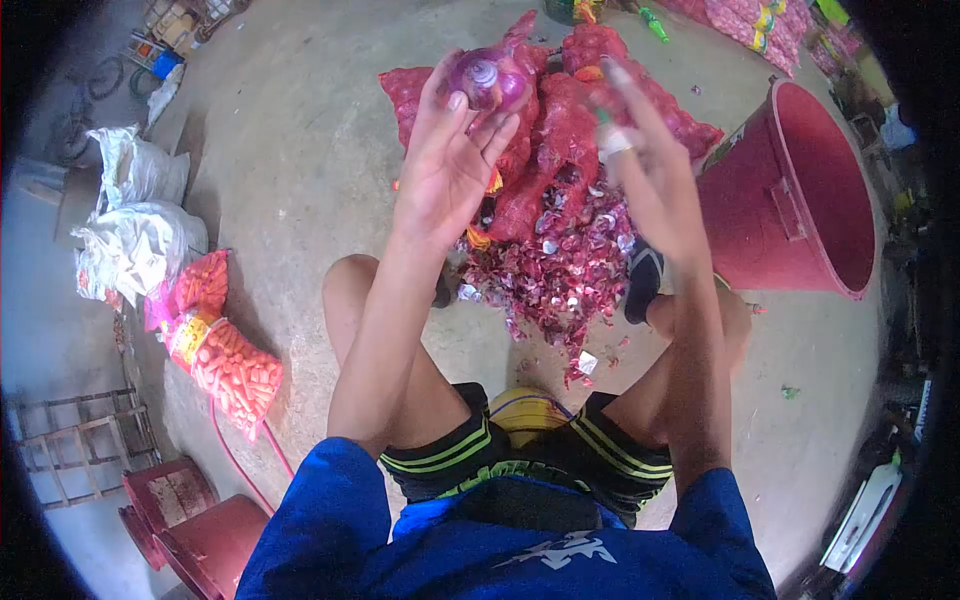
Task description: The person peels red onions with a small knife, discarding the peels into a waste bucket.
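Observation:
A red onion (487, 82) rests in the fingers of my left hand (445, 165), root end facing up, with the palm turned toward me. My right hand (655, 175) is raised beside it, apart from the onion and smeared by motion. There is a white wrap (617, 141) on its thumb, and a small green piece (602, 114) shows at the thumb tip; what that belongs to I cannot make out. Below both hands, a heap of onion skins (565, 265) covers the floor between my feet. Red mesh sacks (555, 125) of onions lie behind it.
A large red tub (790, 190) leans, mouth toward the right, beside my right arm. On the left are white sacks (140, 235) and a mesh bag of carrots (235, 370). Red containers (210, 540) stand at lower left. A pink sack (745, 22) lies at the back right.

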`<state>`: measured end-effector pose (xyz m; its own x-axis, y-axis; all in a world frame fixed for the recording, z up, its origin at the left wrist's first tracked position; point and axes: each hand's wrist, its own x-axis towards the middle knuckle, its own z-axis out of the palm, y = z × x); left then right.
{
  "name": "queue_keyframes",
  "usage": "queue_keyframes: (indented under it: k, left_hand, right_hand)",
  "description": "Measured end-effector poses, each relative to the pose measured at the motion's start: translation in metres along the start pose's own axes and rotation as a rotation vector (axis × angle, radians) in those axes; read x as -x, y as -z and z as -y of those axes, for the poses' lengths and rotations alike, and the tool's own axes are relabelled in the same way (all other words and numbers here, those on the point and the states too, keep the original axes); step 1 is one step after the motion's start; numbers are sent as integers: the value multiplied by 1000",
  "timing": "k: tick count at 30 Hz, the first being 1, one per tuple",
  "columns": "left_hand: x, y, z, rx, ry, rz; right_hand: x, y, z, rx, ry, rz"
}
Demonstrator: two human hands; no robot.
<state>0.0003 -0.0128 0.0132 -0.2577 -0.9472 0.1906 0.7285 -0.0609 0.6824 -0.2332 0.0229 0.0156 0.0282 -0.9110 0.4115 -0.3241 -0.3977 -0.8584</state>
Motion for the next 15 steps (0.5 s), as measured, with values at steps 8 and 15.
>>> queue_keyframes:
  k: [8, 15]
  left_hand:
    - [4, -9, 4, -128, 30, 2]
    - [4, -8, 5, -97, 31, 8]
  right_hand:
    - [0, -11, 11, 162, 103, 72]
    - [0, -14, 3, 168, 195, 13]
